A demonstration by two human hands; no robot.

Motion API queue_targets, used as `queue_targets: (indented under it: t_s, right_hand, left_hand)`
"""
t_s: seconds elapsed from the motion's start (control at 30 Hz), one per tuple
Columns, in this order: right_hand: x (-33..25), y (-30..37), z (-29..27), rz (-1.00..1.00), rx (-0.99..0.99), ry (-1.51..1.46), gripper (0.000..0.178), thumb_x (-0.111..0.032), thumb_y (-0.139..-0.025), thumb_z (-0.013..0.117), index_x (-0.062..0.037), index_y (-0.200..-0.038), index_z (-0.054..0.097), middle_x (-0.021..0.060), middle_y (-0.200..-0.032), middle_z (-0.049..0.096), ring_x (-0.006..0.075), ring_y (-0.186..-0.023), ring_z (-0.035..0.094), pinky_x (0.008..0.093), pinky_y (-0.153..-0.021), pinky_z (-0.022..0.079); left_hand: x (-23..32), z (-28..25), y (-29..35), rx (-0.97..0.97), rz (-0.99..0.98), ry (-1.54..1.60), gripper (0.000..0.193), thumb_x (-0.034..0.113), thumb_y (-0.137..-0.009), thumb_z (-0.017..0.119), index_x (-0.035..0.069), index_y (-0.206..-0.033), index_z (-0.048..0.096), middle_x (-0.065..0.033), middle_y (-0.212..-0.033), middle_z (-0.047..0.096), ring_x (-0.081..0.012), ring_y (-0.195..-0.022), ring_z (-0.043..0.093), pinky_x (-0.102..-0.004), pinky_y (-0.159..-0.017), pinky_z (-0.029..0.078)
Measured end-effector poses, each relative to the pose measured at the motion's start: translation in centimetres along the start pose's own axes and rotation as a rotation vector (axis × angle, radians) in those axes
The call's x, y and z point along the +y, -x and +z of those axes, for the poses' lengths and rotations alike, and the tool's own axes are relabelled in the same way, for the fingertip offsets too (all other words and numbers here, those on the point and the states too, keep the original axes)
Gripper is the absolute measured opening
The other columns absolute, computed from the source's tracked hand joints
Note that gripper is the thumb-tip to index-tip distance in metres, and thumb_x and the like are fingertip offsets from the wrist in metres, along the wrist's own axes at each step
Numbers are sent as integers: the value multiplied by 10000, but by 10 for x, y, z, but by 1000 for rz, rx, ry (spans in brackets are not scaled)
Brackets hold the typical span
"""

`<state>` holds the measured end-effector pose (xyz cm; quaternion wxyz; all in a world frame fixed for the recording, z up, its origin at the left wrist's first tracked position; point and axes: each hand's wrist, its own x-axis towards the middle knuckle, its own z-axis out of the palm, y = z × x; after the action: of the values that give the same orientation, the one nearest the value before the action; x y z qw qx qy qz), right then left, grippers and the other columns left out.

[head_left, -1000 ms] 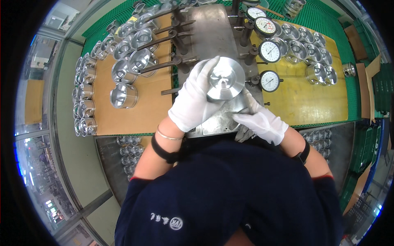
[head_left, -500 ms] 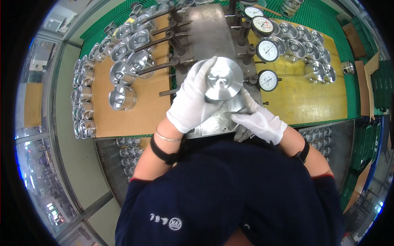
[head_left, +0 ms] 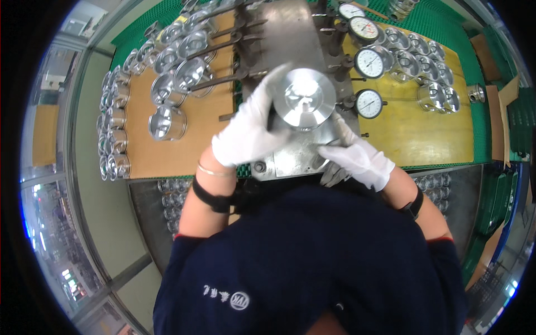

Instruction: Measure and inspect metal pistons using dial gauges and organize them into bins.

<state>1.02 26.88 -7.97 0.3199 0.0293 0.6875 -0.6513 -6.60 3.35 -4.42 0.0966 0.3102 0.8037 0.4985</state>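
Observation:
A shiny metal piston (head_left: 306, 103) stands crown up on the steel fixture plate (head_left: 290, 163), between the dark clamp-like arms and the dial gauges. My left hand (head_left: 251, 125), in a white glove, is at the piston's left side with fingers stretched and thumb apart. Its fingertips are smeared by motion, and whether they touch the rim I cannot tell. My right hand (head_left: 357, 159), also gloved, is at the piston's lower right. Its forefinger reaches up close to the piston's side, and the thumb points left over the plate. The piston hides part of these fingertips.
Several pistons (head_left: 166, 123) stand on brown board at left, and more (head_left: 430, 97) on a yellow sheet at right. Dial gauges (head_left: 369, 104) line the fixture's right side; dark metal arms (head_left: 229, 81) project on its left. Cardboard (head_left: 491, 123) stands at far right.
My left hand has loosened from the piston and shifted left, its fingers opening. The piston keeps nearly the same place on the fixture. My right hand has barely moved; the whole view has shifted slightly.

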Motion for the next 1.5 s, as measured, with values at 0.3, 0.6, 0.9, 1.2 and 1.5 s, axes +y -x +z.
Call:
queue_targets:
  t_s: [0.3, 0.6, 0.9, 1.2, 1.5]
  right_hand:
    - [-23, 14, 4, 129, -62, -276, 935, -184, -973, 606, -201, -1606, -82, 111, -1185, 610, 185, -805, 688, 318, -623, 601]
    - [-23, 14, 2, 89, -11, -13, 964, -201, -959, 615, -88, -1590, -105, 121, -1080, 660, 175, -843, 694, 295, -630, 585]
    - [-30, 14, 6, 223, -18, -232, 946, -211, -974, 598, -160, -1596, -114, 146, -1016, 684, 229, -707, 721, 324, -610, 599]
    - [-32, 14, 4, 210, -2, -115, 983, -274, -954, 635, -117, -1598, -91, 100, -972, 723, 165, -705, 712, 267, -601, 561]
    - [-34, 12, 6, 242, -12, -193, 1000, -256, -946, 648, -143, -1596, -103, 148, -1019, 701, 215, -730, 728, 322, -632, 608]
  left_hand:
    - [-1, 29, 2, 218, 169, -325, 916, 142, -688, 853, 60, -1469, 382, -218, -1367, 526, -413, -1228, 556, -430, -1026, 478]
    - [2, 38, 8, 272, 110, -415, 951, 215, -667, 892, 86, -1469, 397, -208, -1359, 523, -397, -1167, 587, -442, -965, 506]
    - [0, 37, 3, 284, 142, -394, 953, 190, -668, 892, 105, -1477, 394, -212, -1365, 509, -404, -1188, 568, -440, -981, 499]
    - [-3, 38, 2, 293, 163, -389, 955, 190, -664, 896, 99, -1472, 396, -212, -1356, 514, -397, -1180, 573, -434, -974, 503]
    - [-3, 39, 2, 307, 146, -408, 955, 208, -667, 899, 102, -1471, 394, -220, -1345, 518, -403, -1163, 582, -437, -966, 508]
